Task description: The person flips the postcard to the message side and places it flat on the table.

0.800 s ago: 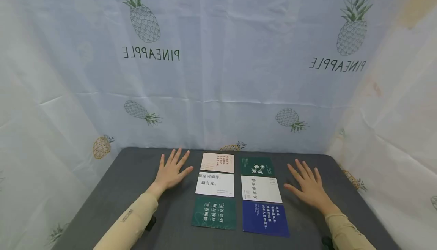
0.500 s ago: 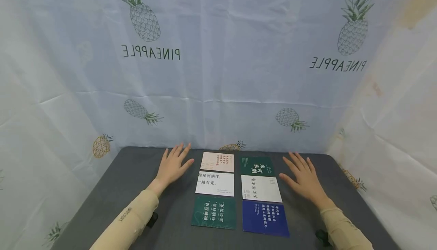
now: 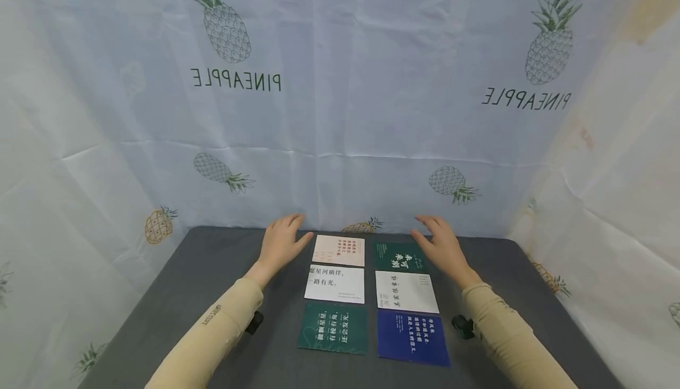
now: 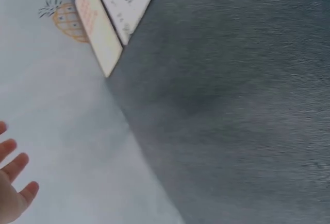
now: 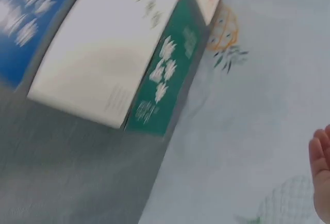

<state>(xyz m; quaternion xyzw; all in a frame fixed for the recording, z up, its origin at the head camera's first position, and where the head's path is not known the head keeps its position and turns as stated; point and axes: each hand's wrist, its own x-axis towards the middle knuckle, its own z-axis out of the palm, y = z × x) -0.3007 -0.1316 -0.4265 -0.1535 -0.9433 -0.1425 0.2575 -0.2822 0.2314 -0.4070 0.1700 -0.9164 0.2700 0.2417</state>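
Observation:
My left hand (image 3: 280,241) hovers at the far left of the table, thumb tip right by the corner of a pale pink card (image 3: 339,251). Below that card lie a white card (image 3: 334,284) and a green card (image 3: 333,329). To their right, a dark green card (image 3: 399,257), another white card (image 3: 406,292) and a blue card (image 3: 413,338) form a second column. My right hand (image 3: 442,244) is over the back right edge, beside the dark green card. Both hands have loosely bent fingers and hold nothing. Only fingers and part of each hand show in the wrist views.
The cards lie flat on a dark grey table (image 3: 212,294). A white curtain (image 3: 340,111) printed with pineapples hangs directly behind the table and along both sides. A dark strap piece (image 3: 255,322) sits under the left wrist, a similar one (image 3: 463,326) under the right.
Both hands have moved inward and up toward the back edge, the right one further. Their spread fingers have come closer together and bent. The cards have stayed in place.

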